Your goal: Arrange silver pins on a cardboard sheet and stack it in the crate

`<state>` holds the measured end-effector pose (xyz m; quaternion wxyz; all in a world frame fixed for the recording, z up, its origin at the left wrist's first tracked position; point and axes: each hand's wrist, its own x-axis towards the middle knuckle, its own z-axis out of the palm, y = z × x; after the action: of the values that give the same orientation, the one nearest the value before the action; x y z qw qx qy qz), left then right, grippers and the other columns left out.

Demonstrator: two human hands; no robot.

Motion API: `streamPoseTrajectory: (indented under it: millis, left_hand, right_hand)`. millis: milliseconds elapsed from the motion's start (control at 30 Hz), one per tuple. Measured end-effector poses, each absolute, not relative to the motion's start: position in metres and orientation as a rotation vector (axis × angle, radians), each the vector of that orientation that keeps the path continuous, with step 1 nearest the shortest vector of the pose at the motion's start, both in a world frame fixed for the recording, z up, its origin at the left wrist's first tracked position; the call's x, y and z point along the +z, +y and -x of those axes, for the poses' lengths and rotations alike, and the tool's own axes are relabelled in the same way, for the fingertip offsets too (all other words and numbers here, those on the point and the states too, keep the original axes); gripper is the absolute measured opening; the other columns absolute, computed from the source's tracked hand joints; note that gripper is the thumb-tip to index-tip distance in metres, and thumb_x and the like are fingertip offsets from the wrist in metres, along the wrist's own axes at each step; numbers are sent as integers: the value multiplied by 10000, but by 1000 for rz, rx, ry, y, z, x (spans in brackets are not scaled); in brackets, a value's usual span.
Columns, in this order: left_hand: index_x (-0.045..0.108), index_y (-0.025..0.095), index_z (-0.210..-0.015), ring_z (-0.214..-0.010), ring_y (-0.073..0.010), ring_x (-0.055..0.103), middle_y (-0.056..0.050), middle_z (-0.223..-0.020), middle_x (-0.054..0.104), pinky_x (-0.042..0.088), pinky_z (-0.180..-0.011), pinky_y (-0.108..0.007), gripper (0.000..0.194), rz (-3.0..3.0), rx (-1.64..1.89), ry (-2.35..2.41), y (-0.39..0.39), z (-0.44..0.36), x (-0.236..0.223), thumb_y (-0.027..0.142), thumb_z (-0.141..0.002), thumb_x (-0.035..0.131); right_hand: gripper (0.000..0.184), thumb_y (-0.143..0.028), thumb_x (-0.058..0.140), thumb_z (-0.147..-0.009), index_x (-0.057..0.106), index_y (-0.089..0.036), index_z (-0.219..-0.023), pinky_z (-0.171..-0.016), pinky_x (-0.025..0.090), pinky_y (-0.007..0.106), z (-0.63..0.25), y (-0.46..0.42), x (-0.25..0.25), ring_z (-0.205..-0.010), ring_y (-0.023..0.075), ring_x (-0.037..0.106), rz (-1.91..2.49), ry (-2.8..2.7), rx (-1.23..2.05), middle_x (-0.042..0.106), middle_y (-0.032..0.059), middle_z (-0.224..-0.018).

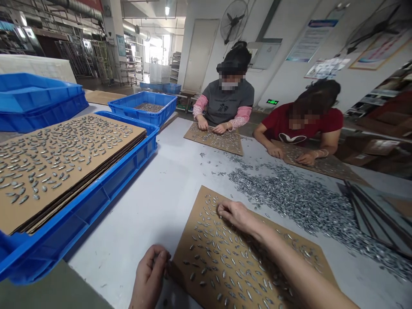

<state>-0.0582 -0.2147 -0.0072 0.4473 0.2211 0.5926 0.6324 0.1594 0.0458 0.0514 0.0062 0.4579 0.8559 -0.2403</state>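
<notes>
A brown cardboard sheet (257, 251) lies in front of me, covered with small silvery, leaf-shaped metal pieces (232, 259) set apart from one another. Over its far left part, my right hand (234, 213) has its fingers pinched together close to the surface; whatever sits between the fingertips is hidden. My left hand (151, 272) is curled beside the sheet's left edge, thumb pressed against the fingers. Something small and dark shows near its fingertips, too unclear to name. Beyond the sheet spreads a large heap of the same metal pieces (283, 193) on the white table (170, 171).
At left, a blue crate (128, 167) carries stacked cardboard sheets (74, 150) with pieces on top. More blue crates (144, 105) stand behind. Across the table, one person (228, 98) and another person (302, 124) work over cardboard sheets. Dark-edged panels (380, 214) lie at right.
</notes>
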Motion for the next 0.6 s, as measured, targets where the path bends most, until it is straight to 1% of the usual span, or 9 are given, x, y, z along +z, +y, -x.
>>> streamPoseTrajectory:
  millis: [167,267,333,433,533,600]
  left_hand:
    - [666,191,-783,-613,-137,503,15,-640,569,411,-614,-249,491,-581,1546,1470,-215,60,-11,675,-862,701]
    - [660,194,-793,-617,-144,514,14,-629,566,420,-618,-254,505,-623,1505,1464,-215,64,-18,693,-873,674]
    - [660,194,-798,-621,-149,522,11,-627,568,424,-621,-258,510,-650,1487,1460,-215,66,-23,698,-873,670]
    - [655,193,-808,-631,-152,528,7,-647,576,427,-624,-258,499,-661,1485,1442,-215,68,-29,685,-886,663]
    - [654,188,-824,-634,-150,530,3,-665,585,428,-624,-258,485,-673,1475,1432,-216,68,-31,668,-900,657]
    - [656,186,-829,-631,-149,530,3,-666,587,429,-624,-259,482,-677,1474,1432,-216,67,-29,662,-900,660]
  right_hand:
    - [222,-256,401,-987,542,-226,-817,-717,415,297,-163,38,31,-745,182,570,-1357,2760,-705,653,45,-806]
    - [231,-252,366,-1008,503,-236,-823,-740,417,315,-165,34,28,-772,190,559,-1234,2869,-626,639,57,-844]
    - [189,-214,366,-995,489,-242,-855,-728,402,315,-166,33,27,-776,191,546,-1166,2935,-580,622,48,-855]
    - [122,-163,398,-958,471,-250,-914,-679,367,295,-167,33,24,-724,175,509,-1105,3006,-586,584,12,-826]
    - [89,-173,439,-951,463,-258,-937,-635,336,277,-166,34,18,-660,159,459,-1094,3029,-634,545,-22,-773]
    - [75,-187,477,-945,477,-261,-933,-626,335,270,-165,35,15,-641,155,457,-1122,3015,-648,542,-31,-747]
